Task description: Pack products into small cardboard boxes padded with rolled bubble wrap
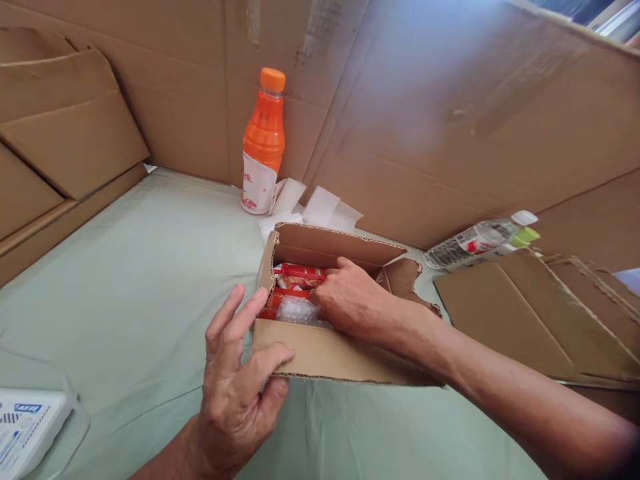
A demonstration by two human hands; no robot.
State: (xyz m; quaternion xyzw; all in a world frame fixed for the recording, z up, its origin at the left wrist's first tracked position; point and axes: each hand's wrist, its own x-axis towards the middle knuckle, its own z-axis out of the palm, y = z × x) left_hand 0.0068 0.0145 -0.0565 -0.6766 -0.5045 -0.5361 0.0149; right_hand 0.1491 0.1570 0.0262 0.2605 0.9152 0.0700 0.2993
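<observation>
An open cardboard box point(345, 350) sits before me with its flaps folded out. Inside it lie red printed packets point(300, 273) and a wad of bubble wrap point(297, 311). My right hand point(353, 297) reaches into the box from the right, fingers curled down beside the packets and the bubble wrap; its fingertips are hidden, so what they hold does not show. At the box's left end is my left hand point(245, 373), fingers spread, with the thumb against the near flap and the fingertips by the left flap.
An orange-capped bottle point(263, 147) stands behind the box near crumpled white wrapping point(320, 207). A clear bottle point(475, 241) lies tilted at the right, behind flattened cardboard point(510, 313). Cardboard walls point(450, 133) enclose the green cloth point(125, 280). A white device point(30, 427) with a cable lies lower left.
</observation>
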